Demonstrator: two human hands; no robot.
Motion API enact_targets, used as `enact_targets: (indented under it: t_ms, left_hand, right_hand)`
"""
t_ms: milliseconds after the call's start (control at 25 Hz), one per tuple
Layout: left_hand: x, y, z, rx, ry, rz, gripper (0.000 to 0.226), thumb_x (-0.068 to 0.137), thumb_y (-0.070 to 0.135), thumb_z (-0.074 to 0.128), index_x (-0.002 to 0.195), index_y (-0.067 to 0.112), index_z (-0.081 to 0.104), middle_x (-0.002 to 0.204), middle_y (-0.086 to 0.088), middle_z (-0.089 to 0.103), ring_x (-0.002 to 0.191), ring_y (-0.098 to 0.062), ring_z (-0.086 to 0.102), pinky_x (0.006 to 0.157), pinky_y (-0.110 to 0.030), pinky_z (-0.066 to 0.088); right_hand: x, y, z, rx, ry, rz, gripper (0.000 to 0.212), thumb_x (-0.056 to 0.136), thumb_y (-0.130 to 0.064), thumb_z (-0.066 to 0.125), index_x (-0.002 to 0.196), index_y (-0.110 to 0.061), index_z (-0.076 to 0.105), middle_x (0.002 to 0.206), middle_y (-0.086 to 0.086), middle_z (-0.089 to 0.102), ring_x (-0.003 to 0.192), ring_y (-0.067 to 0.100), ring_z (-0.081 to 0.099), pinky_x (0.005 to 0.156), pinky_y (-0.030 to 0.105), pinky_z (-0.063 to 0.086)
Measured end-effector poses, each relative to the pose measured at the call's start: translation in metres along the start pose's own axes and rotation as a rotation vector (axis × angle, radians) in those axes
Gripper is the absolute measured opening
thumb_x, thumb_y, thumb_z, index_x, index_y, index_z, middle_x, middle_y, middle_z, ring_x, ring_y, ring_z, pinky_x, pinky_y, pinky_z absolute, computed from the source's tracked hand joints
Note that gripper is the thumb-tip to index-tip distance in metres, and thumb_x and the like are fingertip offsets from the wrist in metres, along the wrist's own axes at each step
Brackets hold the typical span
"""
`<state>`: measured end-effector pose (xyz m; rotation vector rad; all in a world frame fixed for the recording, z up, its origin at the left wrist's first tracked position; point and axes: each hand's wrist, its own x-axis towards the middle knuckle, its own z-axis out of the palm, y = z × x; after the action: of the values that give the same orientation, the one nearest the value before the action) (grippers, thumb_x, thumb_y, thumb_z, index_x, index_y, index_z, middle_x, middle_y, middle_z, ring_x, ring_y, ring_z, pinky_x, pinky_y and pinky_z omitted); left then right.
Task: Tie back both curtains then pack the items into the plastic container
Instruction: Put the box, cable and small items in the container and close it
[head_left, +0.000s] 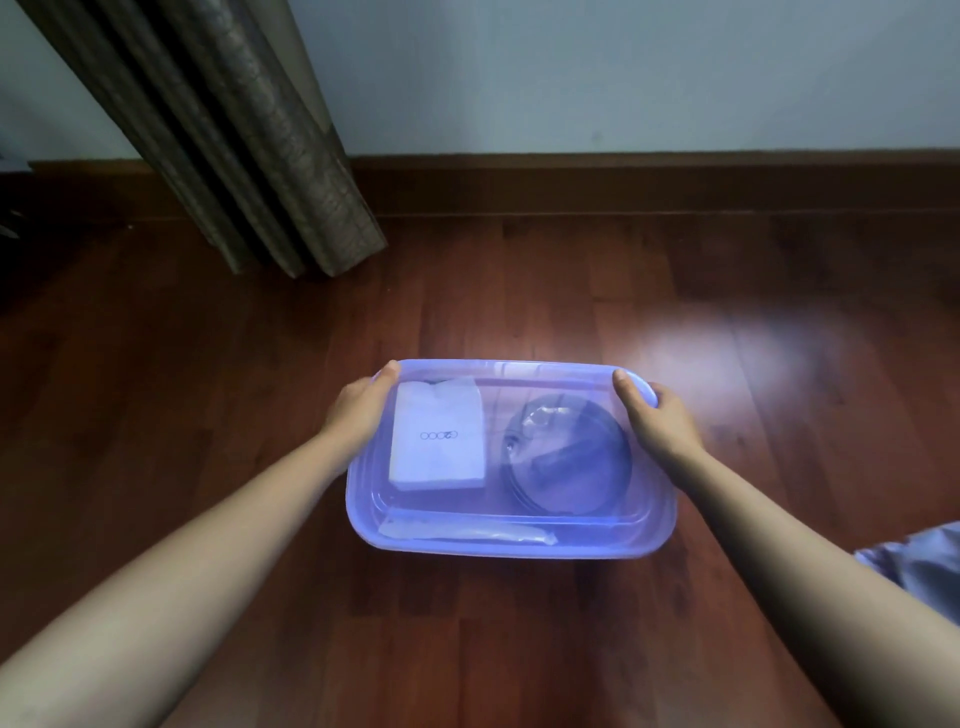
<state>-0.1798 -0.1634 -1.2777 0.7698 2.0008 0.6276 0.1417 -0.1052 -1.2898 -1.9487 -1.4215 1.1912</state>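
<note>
A translucent blue plastic container (511, 543) sits on the wooden floor in front of me, with its lid on top. Through the lid I see a white packet (439, 434) with a printed logo on the left, a round dark item (569, 460) on the right, and a long pale wrapped item (467, 532) along the near side. My left hand (358, 408) grips the container's far left corner, thumb on the lid. My right hand (657, 415) grips the far right corner in the same way. A gathered brown curtain (249, 140) hangs at the upper left, reaching the floor.
The dark red wooden floor (208, 415) runs to a wooden skirting board (623, 182) under a pale wall. A piece of light blue cloth (919, 571) shows at the right edge. A bright patch of reflected light lies on the floor right of the container.
</note>
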Motion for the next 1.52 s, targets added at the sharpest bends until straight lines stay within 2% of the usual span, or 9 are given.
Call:
enact_targets:
  t_ms: [120, 320, 440, 520, 600, 760, 960, 1240, 1520]
  left_hand:
    - [0.000, -0.003, -0.001, -0.184, -0.082, -0.061, 0.070, 0.069, 0.076, 0.051, 0.103, 0.017, 0.069, 0.103, -0.006, 0.072, 0.094, -0.027, 0.068, 0.095, -0.048, 0.049]
    - [0.000, -0.005, 0.003, -0.127, 0.011, 0.027, 0.049, 0.085, 0.064, 0.048, 0.081, 0.019, 0.067, 0.092, -0.007, 0.072, 0.087, -0.027, 0.069, 0.085, -0.042, 0.053]
    - [-0.007, 0.000, 0.001, -0.123, 0.013, 0.016, 0.055, 0.081, 0.071, 0.045, 0.093, 0.022, 0.065, 0.103, -0.004, 0.069, 0.094, -0.025, 0.066, 0.091, -0.042, 0.052]
    - [-0.014, -0.004, -0.003, -0.092, 0.040, -0.006, 0.079, 0.067, 0.087, 0.038, 0.108, 0.024, 0.062, 0.110, 0.001, 0.066, 0.100, -0.023, 0.064, 0.094, -0.044, 0.050]
    - [-0.031, -0.020, -0.006, -0.073, 0.059, -0.043, 0.085, 0.061, 0.092, 0.035, 0.101, 0.023, 0.065, 0.102, 0.003, 0.069, 0.093, -0.021, 0.067, 0.088, -0.041, 0.053]
    - [-0.072, -0.052, 0.008, 0.022, 0.160, -0.045, 0.062, 0.081, 0.074, 0.042, 0.078, 0.014, 0.058, 0.079, -0.001, 0.063, 0.079, -0.025, 0.060, 0.068, -0.034, 0.043]
    - [-0.073, -0.056, 0.020, 0.045, 0.284, 0.000, 0.050, 0.089, 0.057, 0.048, 0.065, 0.013, 0.049, 0.063, -0.003, 0.055, 0.076, -0.034, 0.054, 0.065, -0.035, 0.037]
    - [-0.071, -0.043, 0.001, 0.038, 0.307, 0.074, 0.055, 0.083, 0.057, 0.057, 0.052, 0.015, 0.042, 0.049, 0.001, 0.045, 0.057, -0.023, 0.043, 0.053, -0.033, 0.031]
    - [-0.072, 0.010, -0.117, 0.053, 0.379, 0.140, 0.052, 0.086, 0.055, 0.054, 0.057, 0.013, 0.051, 0.058, -0.002, 0.054, 0.061, -0.021, 0.049, 0.053, -0.029, 0.034]
  right_hand:
    - [0.002, -0.001, -0.001, 0.095, -0.041, 0.010, 0.039, 0.086, -0.055, 0.053, 0.092, -0.018, 0.061, 0.078, -0.006, 0.060, 0.075, 0.014, 0.056, 0.060, 0.024, 0.041]
    - [0.004, 0.002, 0.000, 0.070, -0.009, 0.004, 0.040, 0.083, -0.058, 0.056, 0.085, -0.018, 0.063, 0.069, -0.007, 0.059, 0.069, 0.015, 0.057, 0.058, 0.025, 0.042]
    - [-0.003, -0.003, -0.003, 0.064, 0.050, -0.002, 0.048, 0.082, -0.064, 0.050, 0.103, -0.022, 0.063, 0.099, 0.001, 0.068, 0.096, 0.023, 0.063, 0.078, 0.028, 0.044]
    - [-0.011, -0.004, -0.008, 0.028, 0.073, 0.056, 0.068, 0.082, -0.071, 0.040, 0.128, -0.022, 0.051, 0.127, 0.005, 0.059, 0.119, 0.026, 0.053, 0.096, 0.034, 0.039]
    - [-0.030, 0.003, -0.015, -0.073, 0.063, 0.083, 0.083, 0.075, -0.080, 0.032, 0.138, -0.026, 0.037, 0.137, 0.006, 0.053, 0.125, 0.032, 0.048, 0.105, 0.042, 0.034]
    - [-0.073, 0.023, -0.012, -0.053, 0.047, 0.102, 0.081, 0.071, -0.079, 0.040, 0.133, -0.027, 0.039, 0.125, 0.010, 0.060, 0.118, 0.035, 0.053, 0.099, 0.043, 0.039]
    - [-0.079, 0.026, 0.003, -0.092, 0.111, 0.106, 0.067, 0.065, -0.076, 0.042, 0.107, -0.025, 0.052, 0.090, -0.001, 0.059, 0.100, 0.035, 0.058, 0.082, 0.038, 0.038]
    - [-0.080, 0.007, -0.003, -0.110, 0.113, 0.090, 0.062, 0.071, -0.073, 0.042, 0.102, -0.020, 0.052, 0.094, 0.010, 0.061, 0.101, 0.039, 0.056, 0.085, 0.040, 0.040]
    - [-0.096, -0.095, 0.022, -0.055, 0.074, -0.043, 0.052, 0.088, -0.060, 0.040, 0.109, -0.013, 0.050, 0.092, 0.005, 0.056, 0.101, 0.037, 0.057, 0.088, 0.041, 0.043]
